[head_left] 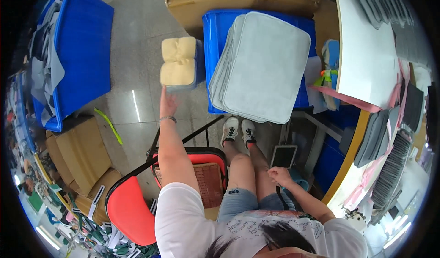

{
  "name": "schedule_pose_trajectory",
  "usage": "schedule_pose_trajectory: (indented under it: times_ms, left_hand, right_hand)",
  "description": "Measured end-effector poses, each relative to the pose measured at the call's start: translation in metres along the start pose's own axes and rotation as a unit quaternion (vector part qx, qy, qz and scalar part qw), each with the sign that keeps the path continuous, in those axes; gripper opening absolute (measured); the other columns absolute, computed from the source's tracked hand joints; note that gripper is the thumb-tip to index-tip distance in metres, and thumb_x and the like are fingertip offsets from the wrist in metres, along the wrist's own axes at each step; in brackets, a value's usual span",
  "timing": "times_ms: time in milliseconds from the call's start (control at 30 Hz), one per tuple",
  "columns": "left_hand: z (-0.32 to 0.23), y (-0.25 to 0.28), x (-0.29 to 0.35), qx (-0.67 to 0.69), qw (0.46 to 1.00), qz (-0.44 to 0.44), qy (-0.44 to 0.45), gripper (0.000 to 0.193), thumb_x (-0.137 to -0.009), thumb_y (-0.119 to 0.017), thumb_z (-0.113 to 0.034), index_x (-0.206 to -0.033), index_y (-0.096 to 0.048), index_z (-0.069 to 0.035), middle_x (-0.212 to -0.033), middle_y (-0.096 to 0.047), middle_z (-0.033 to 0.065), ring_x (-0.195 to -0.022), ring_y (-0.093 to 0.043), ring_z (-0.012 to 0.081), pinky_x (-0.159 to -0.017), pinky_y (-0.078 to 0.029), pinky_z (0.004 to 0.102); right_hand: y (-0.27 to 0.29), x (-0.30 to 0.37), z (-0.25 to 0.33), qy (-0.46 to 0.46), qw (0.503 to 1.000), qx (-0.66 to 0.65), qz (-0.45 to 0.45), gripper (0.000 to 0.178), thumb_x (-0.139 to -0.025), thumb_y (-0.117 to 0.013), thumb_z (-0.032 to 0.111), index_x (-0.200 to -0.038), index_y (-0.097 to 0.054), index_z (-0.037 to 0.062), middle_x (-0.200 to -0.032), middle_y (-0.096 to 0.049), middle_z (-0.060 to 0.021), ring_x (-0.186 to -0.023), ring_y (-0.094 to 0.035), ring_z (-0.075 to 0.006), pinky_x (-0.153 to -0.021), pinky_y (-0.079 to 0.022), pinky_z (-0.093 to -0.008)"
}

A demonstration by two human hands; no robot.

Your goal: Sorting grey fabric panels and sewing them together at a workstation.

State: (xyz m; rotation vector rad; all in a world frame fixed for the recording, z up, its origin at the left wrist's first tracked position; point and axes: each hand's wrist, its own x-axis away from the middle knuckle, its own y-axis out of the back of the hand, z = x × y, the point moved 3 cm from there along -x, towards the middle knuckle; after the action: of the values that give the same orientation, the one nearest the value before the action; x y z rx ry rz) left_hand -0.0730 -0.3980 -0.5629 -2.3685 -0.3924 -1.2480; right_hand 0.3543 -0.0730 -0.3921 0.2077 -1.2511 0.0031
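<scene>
My left arm reaches forward over a red chair. My left hand (pixel 168 103) is open, its fingers stretched toward the near edge of a cream, two-part padded block (pixel 178 72) with blue-grey sides, standing on the floor. An index fingertip appears at that edge; whether it touches, I cannot tell. Close to my thigh, my right hand (pixel 280 176) is loosely closed, and nothing sticks out of it. Ahead of my feet, a stack of grey rectangular fabric panels (pixel 270 65) with rounded corners lies on a blue plastic bin (pixel 211 33).
At left stands a blue bin (pixel 85 52) with grey fabric, above a cardboard box (pixel 82 152). The red chair (pixel 130 212) with black tubing is beside me. A white table (pixel 369 61) at right bears stacked grey pieces (pixel 392 166). A yellow-green strip (pixel 109 126) lies on the floor.
</scene>
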Motion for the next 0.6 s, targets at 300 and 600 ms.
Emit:
schedule_pose_trajectory:
  times_ms: [300, 600]
  left_hand:
    - [0.053, 0.024, 0.096, -0.507, 0.858, 0.066, 0.056, 0.057, -0.078, -0.063, -0.035, -0.126, -0.046, -0.008, -0.089, -0.059, 0.0040, -0.076, -0.055, 0.0149, -0.054, -0.043, 0.0314]
    - [0.041, 0.078, 0.120, -0.571, 0.786, 0.231, -0.051, 0.012, -0.080, -0.058, -0.021, -0.085, -0.059, -0.010, -0.061, -0.051, -0.0029, -0.049, -0.044, 0.0068, -0.041, -0.032, 0.0222]
  right_hand:
    - [0.002, 0.049, 0.154, 0.140, 0.977, -0.102, 0.128, 0.018, -0.084, -0.061, 0.018, -0.096, -0.063, 0.0046, -0.088, -0.065, -0.0048, -0.078, -0.062, -0.0131, -0.066, -0.050, -0.0256]
    - [0.103, 0.342, 0.374, 0.591, 0.493, -0.433, 0.469, 0.023, -0.083, -0.051, -0.006, -0.106, -0.053, -0.0072, -0.093, -0.060, -0.0204, -0.084, -0.059, -0.0280, -0.072, -0.048, -0.0330]
